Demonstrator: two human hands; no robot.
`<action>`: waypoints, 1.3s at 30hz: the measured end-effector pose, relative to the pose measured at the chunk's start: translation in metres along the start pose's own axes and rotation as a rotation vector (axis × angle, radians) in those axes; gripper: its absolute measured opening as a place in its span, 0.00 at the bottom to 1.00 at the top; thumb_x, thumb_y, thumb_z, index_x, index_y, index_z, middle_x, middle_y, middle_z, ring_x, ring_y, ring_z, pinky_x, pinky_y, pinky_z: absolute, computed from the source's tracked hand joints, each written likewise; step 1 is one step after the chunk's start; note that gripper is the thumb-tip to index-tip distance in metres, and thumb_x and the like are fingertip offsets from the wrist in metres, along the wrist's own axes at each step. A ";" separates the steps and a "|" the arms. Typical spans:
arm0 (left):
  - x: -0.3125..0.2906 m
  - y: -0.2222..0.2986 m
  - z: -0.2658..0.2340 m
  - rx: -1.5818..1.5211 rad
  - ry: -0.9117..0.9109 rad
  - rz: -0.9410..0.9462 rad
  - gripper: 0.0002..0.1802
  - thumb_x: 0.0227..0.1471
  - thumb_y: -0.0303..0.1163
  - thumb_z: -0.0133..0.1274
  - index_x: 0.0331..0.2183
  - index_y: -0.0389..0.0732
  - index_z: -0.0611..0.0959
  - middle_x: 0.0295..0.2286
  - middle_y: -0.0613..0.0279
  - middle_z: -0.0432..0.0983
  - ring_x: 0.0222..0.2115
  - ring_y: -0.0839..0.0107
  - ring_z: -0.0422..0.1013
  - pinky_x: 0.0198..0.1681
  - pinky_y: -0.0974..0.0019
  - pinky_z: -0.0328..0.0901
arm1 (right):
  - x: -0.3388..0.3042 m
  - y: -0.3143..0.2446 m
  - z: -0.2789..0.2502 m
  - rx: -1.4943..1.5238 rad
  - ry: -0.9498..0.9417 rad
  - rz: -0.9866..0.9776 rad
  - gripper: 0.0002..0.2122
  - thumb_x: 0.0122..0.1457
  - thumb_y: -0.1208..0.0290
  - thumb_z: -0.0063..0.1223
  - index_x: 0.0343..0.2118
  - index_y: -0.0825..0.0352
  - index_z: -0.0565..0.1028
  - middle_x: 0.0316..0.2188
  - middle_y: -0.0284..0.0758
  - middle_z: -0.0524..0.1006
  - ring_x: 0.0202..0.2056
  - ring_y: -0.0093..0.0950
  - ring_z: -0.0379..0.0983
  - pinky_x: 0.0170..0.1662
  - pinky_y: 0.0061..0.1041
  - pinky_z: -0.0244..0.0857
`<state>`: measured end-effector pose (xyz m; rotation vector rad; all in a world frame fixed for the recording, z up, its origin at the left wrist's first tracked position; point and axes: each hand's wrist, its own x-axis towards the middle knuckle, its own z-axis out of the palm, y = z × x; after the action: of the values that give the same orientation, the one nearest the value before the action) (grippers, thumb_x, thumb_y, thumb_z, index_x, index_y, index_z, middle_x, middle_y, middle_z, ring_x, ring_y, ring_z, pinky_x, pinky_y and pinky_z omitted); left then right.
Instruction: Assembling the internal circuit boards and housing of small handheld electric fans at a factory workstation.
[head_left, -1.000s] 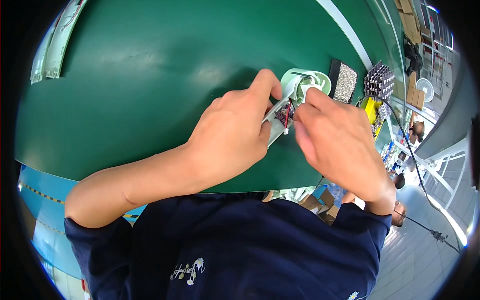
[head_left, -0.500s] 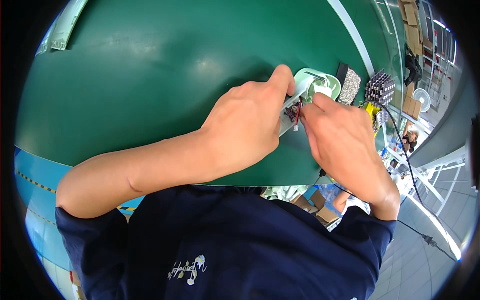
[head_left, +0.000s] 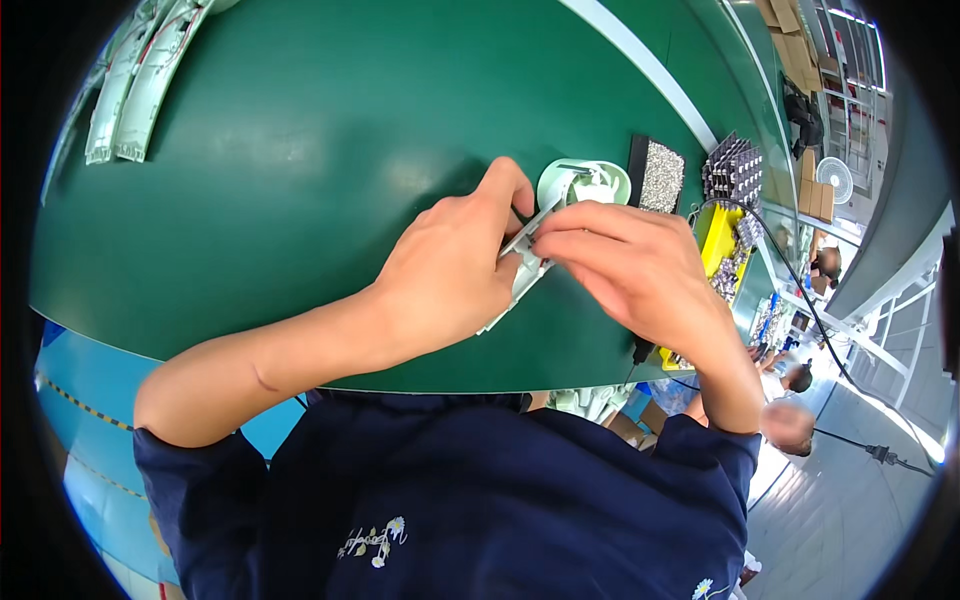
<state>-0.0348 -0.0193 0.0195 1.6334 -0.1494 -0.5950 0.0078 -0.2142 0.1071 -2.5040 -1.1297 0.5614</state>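
Observation:
A pale green plastic housing with a round cup-like end [head_left: 549, 184] and a long narrow handle part [head_left: 524, 284] lies between my hands, tilted above the table. My left hand [head_left: 447, 255] is closed on the handle part, its thumb and fingers along the edges. From the other side my right hand [head_left: 640, 262] pinches at the inside of the handle, just below the round end. Whatever sits between the right fingertips is hidden. White plastic shows inside the cup.
Several pale green curved strips [head_left: 152, 82] lie at the far left of the green table [head_left: 300, 180]. Right of the housing are a tray of small silver parts [head_left: 662, 178], stacked dark grey parts [head_left: 733, 168] and a yellow bin [head_left: 718, 238]. A black cable [head_left: 800, 285] hangs at the right.
The wire with the white connector that hung from the housing is out of sight. My right fingers have moved against the handle's inside. The whole view has shifted, showing more of the strips.

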 end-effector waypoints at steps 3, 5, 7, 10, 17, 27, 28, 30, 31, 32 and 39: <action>0.003 0.001 -0.001 0.000 0.002 -0.006 0.18 0.55 0.17 0.54 0.46 0.36 0.67 0.38 0.47 0.78 0.28 0.64 0.76 0.32 0.60 0.68 | 0.002 0.007 0.001 0.006 -0.019 -0.050 0.14 0.48 0.81 0.63 0.38 0.60 0.81 0.42 0.30 0.80 0.35 0.34 0.79 0.34 0.30 0.74; 0.003 0.002 -0.002 -0.007 -0.005 -0.011 0.19 0.54 0.17 0.54 0.46 0.36 0.67 0.38 0.47 0.78 0.28 0.65 0.76 0.32 0.60 0.68 | 0.002 0.007 -0.001 0.005 -0.025 -0.055 0.13 0.48 0.81 0.63 0.38 0.60 0.81 0.41 0.30 0.80 0.35 0.34 0.79 0.35 0.30 0.74; 0.003 0.003 -0.003 0.008 -0.015 -0.014 0.19 0.54 0.17 0.54 0.47 0.36 0.67 0.38 0.47 0.78 0.27 0.65 0.76 0.32 0.60 0.68 | 0.004 0.007 -0.003 -0.001 -0.049 -0.080 0.12 0.48 0.80 0.64 0.37 0.61 0.81 0.39 0.30 0.81 0.36 0.33 0.79 0.34 0.30 0.74; 0.004 0.005 -0.005 -0.018 -0.033 -0.017 0.20 0.54 0.17 0.53 0.48 0.35 0.67 0.38 0.47 0.78 0.28 0.65 0.76 0.32 0.59 0.68 | 0.004 0.016 -0.001 0.078 -0.040 -0.089 0.12 0.49 0.81 0.65 0.37 0.62 0.82 0.39 0.31 0.80 0.36 0.33 0.79 0.34 0.29 0.73; 0.004 0.003 -0.004 0.004 -0.028 -0.011 0.21 0.54 0.18 0.54 0.49 0.35 0.67 0.38 0.45 0.80 0.27 0.62 0.78 0.30 0.58 0.69 | -0.003 0.022 0.009 0.148 0.107 -0.004 0.14 0.53 0.83 0.64 0.43 0.64 0.83 0.37 0.33 0.80 0.33 0.30 0.78 0.33 0.24 0.71; 0.003 0.000 -0.002 0.020 -0.012 0.025 0.20 0.56 0.20 0.55 0.48 0.35 0.68 0.37 0.47 0.81 0.28 0.60 0.79 0.30 0.58 0.69 | -0.006 0.018 0.008 0.322 0.209 0.253 0.09 0.56 0.82 0.63 0.40 0.67 0.83 0.34 0.29 0.78 0.24 0.14 0.61 0.25 0.16 0.52; 0.003 0.000 -0.003 0.011 -0.014 0.024 0.20 0.56 0.20 0.54 0.48 0.35 0.68 0.37 0.48 0.81 0.28 0.60 0.79 0.30 0.59 0.69 | -0.005 0.017 0.009 0.381 0.212 0.263 0.09 0.56 0.82 0.63 0.40 0.67 0.83 0.34 0.28 0.78 0.24 0.13 0.61 0.25 0.16 0.51; 0.003 0.001 -0.003 0.009 -0.019 0.014 0.20 0.56 0.20 0.54 0.48 0.35 0.68 0.37 0.48 0.81 0.28 0.60 0.79 0.30 0.59 0.69 | -0.004 0.015 0.008 0.411 0.214 0.289 0.08 0.56 0.81 0.63 0.39 0.67 0.83 0.34 0.28 0.78 0.24 0.13 0.60 0.25 0.16 0.51; 0.003 0.002 -0.003 0.009 -0.023 0.008 0.19 0.56 0.20 0.54 0.49 0.35 0.68 0.37 0.48 0.81 0.28 0.60 0.79 0.30 0.59 0.69 | -0.003 0.014 0.008 0.439 0.219 0.313 0.08 0.56 0.81 0.63 0.39 0.67 0.84 0.34 0.27 0.78 0.24 0.12 0.60 0.24 0.16 0.51; 0.003 0.001 -0.003 0.009 -0.022 0.006 0.19 0.56 0.20 0.54 0.49 0.35 0.68 0.37 0.48 0.81 0.28 0.60 0.79 0.30 0.59 0.69 | -0.003 0.014 0.009 0.440 0.217 0.312 0.08 0.56 0.81 0.63 0.39 0.67 0.84 0.34 0.27 0.78 0.24 0.12 0.60 0.24 0.16 0.51; 0.001 -0.002 -0.001 0.010 -0.017 0.033 0.20 0.57 0.20 0.54 0.49 0.36 0.68 0.38 0.47 0.81 0.29 0.60 0.79 0.31 0.59 0.70 | -0.006 0.018 0.014 0.171 0.317 0.166 0.09 0.52 0.84 0.65 0.37 0.69 0.83 0.33 0.33 0.80 0.25 0.17 0.68 0.24 0.18 0.57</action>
<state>-0.0336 -0.0186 0.0171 1.6327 -0.1919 -0.5845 0.0086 -0.2283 0.0879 -2.4398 -0.7309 0.2737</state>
